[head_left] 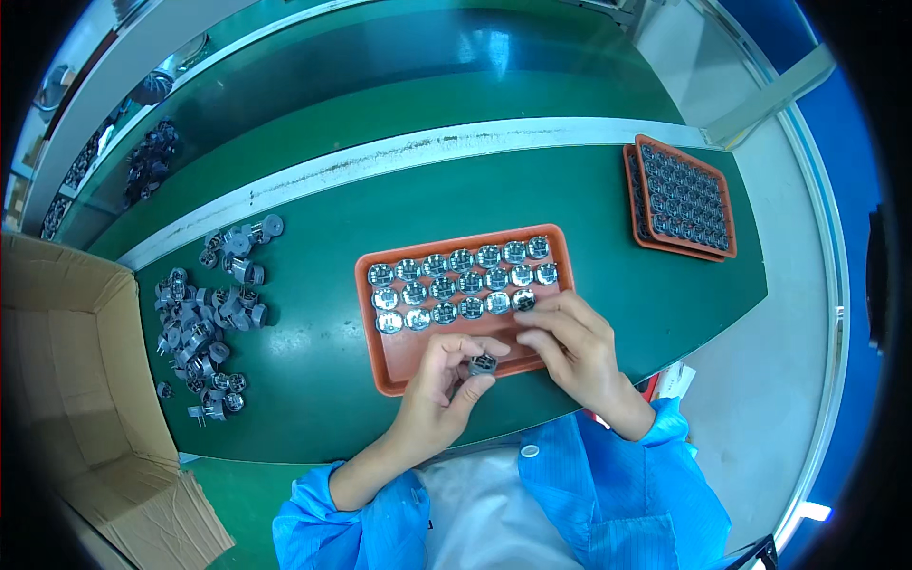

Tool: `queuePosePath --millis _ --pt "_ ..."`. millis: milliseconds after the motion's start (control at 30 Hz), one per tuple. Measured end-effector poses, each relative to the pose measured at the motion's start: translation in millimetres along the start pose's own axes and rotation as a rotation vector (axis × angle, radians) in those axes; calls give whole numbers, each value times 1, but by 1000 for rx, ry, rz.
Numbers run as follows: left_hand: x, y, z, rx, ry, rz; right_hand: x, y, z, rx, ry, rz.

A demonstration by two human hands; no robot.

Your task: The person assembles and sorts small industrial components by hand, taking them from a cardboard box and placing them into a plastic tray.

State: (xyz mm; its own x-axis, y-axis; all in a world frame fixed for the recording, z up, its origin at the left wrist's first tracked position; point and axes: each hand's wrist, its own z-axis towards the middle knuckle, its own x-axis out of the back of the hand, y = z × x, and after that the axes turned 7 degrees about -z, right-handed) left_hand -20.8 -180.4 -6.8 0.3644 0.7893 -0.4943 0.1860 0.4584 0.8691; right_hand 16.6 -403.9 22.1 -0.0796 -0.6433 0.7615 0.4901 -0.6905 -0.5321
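Note:
My left hand [445, 380] pinches a small round grey part with a dark, open inner face [484, 364] between thumb and fingers, over the near edge of an orange tray [399, 359]. In the tray stand rows of the same kind of round parts, silvery face up [470, 282]. Over the tray's right side hovers my right hand [575, 350], its thumb and fingers bent and apart. Its fingertips are beside the last part of the nearest row [523, 300] and seem to touch it. I see nothing held in that hand.
Loose grey round parts with pins [204, 323] lie heaped on the green table [313, 380] at left. An open cardboard box [76, 351] stands beyond them. Two stacked orange trays [684, 199], the upper one full, sit at far right. A white ledge [380, 152] crosses behind.

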Motion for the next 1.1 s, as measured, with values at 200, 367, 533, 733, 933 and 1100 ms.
queuePosePath --millis 200,367,533,733,933,1100 --pt "-5 7 0 -1 -143 468 16 -21 -2 -23 -191 333" --pt "-15 31 -2 90 -203 541 27 -10 2 15 -190 300" --pt "5 37 -11 -171 -43 833 30 26 6 -45 79 -241" --pt "37 44 -40 -505 301 976 9 38 12 24 154 -300" --pt "79 57 -75 -508 752 1289 12 47 -2 -5 145 -300" --pt "124 74 -122 -276 1207 1565 9 30 0 -55 160 -240"
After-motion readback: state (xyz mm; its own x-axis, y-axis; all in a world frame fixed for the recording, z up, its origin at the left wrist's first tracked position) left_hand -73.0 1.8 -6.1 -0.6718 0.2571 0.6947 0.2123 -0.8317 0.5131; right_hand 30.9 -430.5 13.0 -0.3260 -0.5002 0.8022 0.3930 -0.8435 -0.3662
